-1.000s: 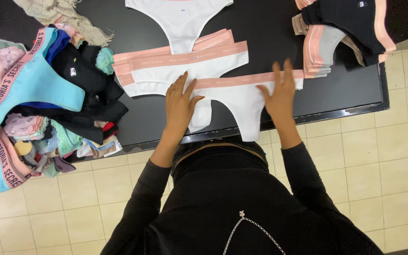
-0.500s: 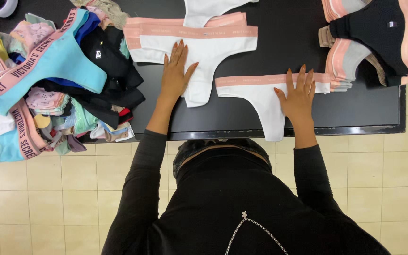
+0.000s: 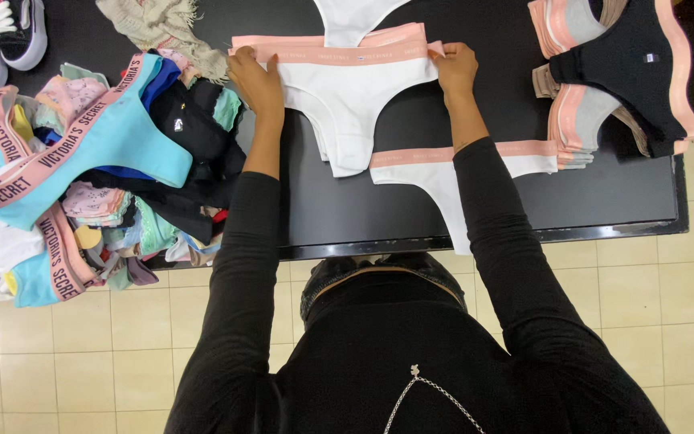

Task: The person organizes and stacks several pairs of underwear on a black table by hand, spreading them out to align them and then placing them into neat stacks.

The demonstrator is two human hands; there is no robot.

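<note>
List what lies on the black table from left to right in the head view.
Sneakers → mixed heap of colourful underwear → left hand → white pair with pink waistband → right hand → stack topped by a black pair.

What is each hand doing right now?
Left hand: closed, pinching the pink waistband end of the white cotton underwear.
Right hand: closed, pinching the same waistband's other end.
</note>
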